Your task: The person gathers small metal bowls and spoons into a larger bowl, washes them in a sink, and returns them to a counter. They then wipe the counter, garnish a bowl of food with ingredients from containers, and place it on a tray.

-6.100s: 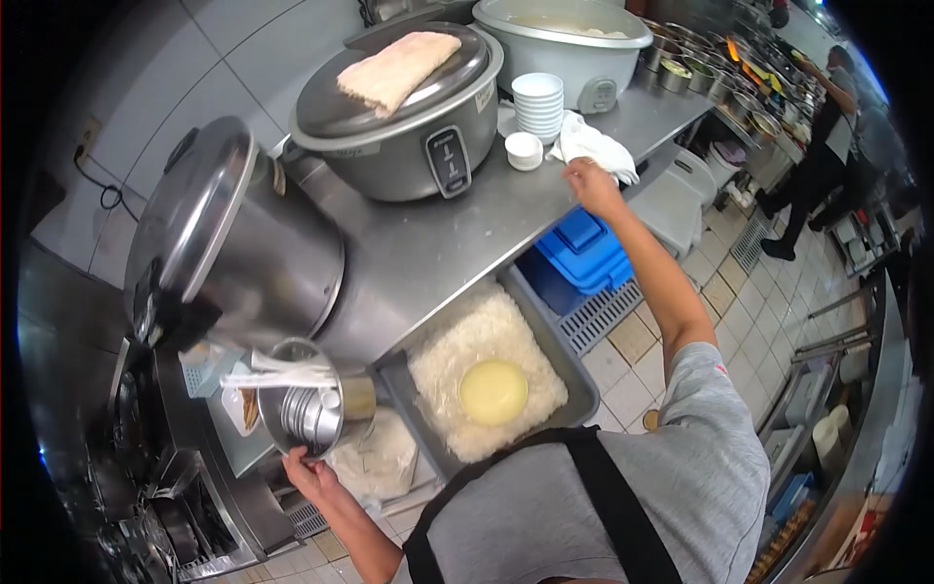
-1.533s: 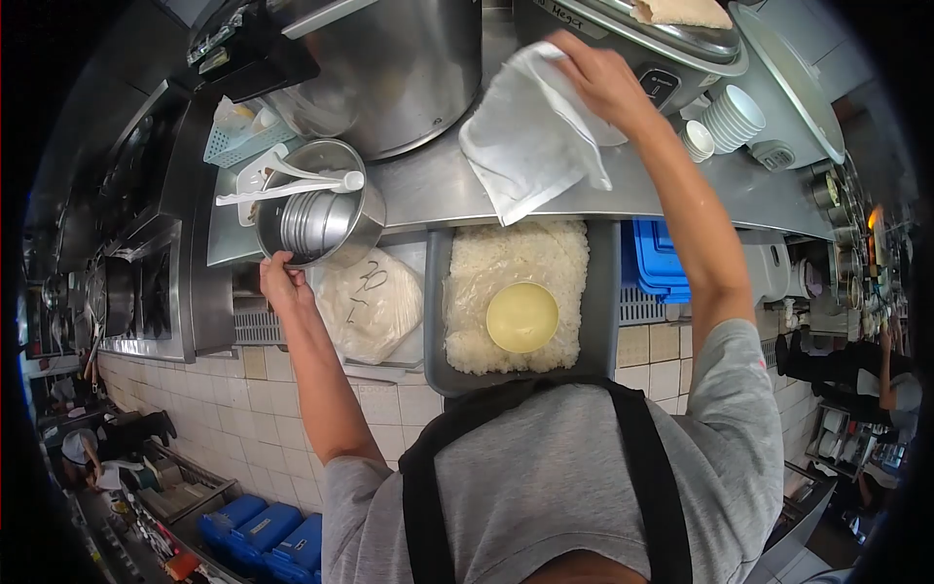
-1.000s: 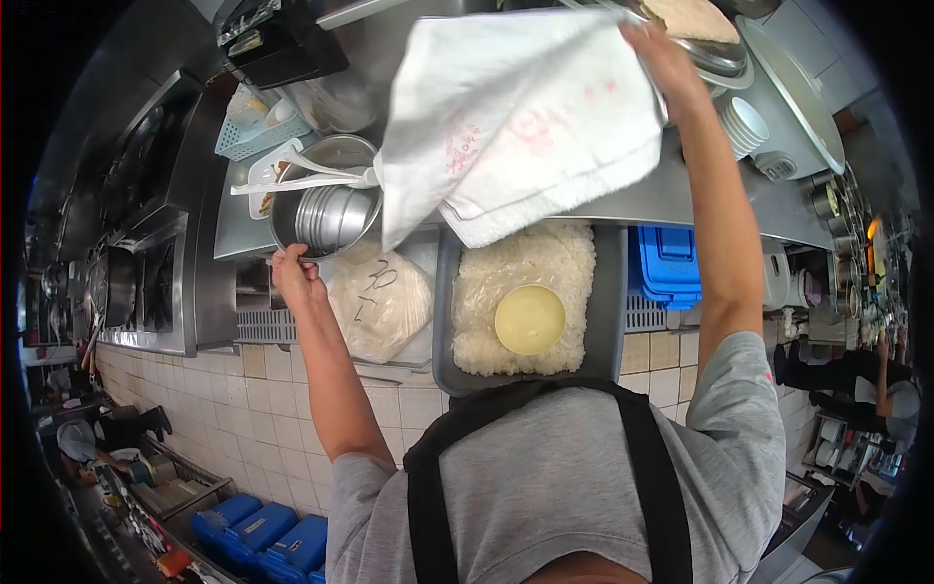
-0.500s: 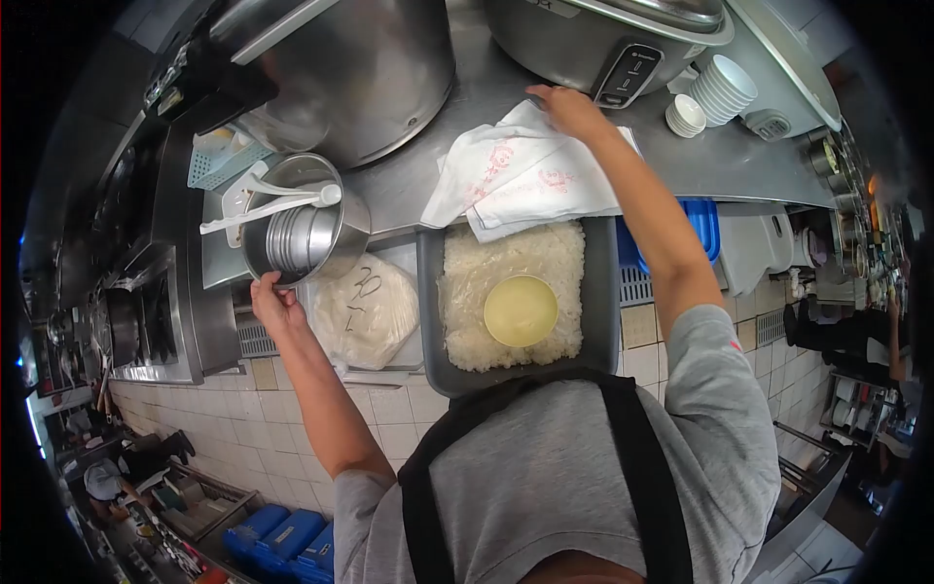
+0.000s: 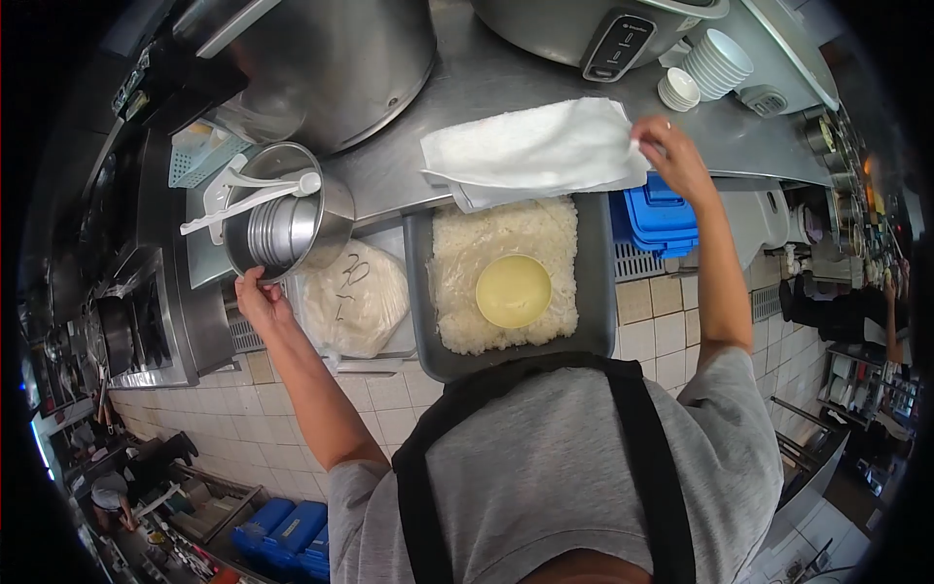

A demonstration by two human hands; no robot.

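Observation:
My left hand (image 5: 263,300) grips the near rim of a steel pot (image 5: 336,209). In that pot are nested metal bowls (image 5: 282,232), and white plastic rice paddles (image 5: 258,198) lie across its top. My right hand (image 5: 673,156) pinches the right end of a white cloth (image 5: 530,146), which lies on the counter edge and overhangs the rice tub's far side. Below the cloth is a grey tub (image 5: 418,321) of cooked white rice (image 5: 462,326), with a yellow bowl (image 5: 514,291) resting on the rice.
A bag marked 20 (image 5: 352,302) lies left of the tub. Behind stand a large steel pot (image 5: 341,68) and a rice cooker (image 5: 555,39). White cups (image 5: 718,66) are stacked at the right. A blue container (image 5: 662,219) sits below the counter. Other people are at the far sides.
My right hand has moved right and toward me with the cloth's end. The cloth now lies flatter, its red print out of sight. My left hand stays on the pot rim.

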